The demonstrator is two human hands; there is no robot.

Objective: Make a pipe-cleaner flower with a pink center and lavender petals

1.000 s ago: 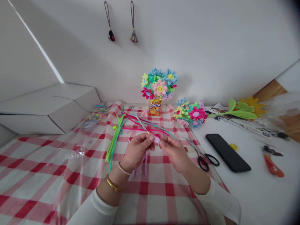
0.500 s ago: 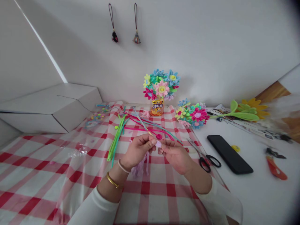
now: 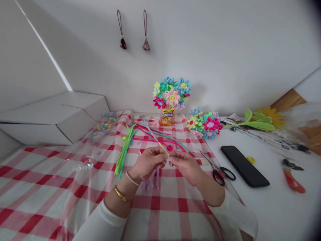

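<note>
My left hand (image 3: pixel 151 163) and my right hand (image 3: pixel 185 166) meet fingertip to fingertip above the checked cloth, each closed in a pinch. Between them a little of a small lilac pipe cleaner piece (image 3: pixel 168 159) shows; the fingers hide most of it. Loose lilac pipe cleaners (image 3: pixel 149 183) lie under my left hand. Beyond the fingers are pink pipe cleaners (image 3: pixel 150 139), and a thin pale yellow one (image 3: pixel 163 147) ends right behind the fingertips. Green pipe cleaners (image 3: pixel 124 150) lie in a bundle to the left. Black-handled scissors (image 3: pixel 217 170) rest right of my right hand.
A jar (image 3: pixel 168 117) of fuzzy flowers stands by the wall, with a flower bunch (image 3: pixel 207 124) lying to its right. A black phone (image 3: pixel 244 165) is on the white table. A white box (image 3: pixel 85 117) sits at the left, near bagged pompoms (image 3: pixel 103 126).
The lilac piece showed plainly between my fingertips before; now the fingers cover most of it. Both hands stay close together, with the right fingers turned slightly.
</note>
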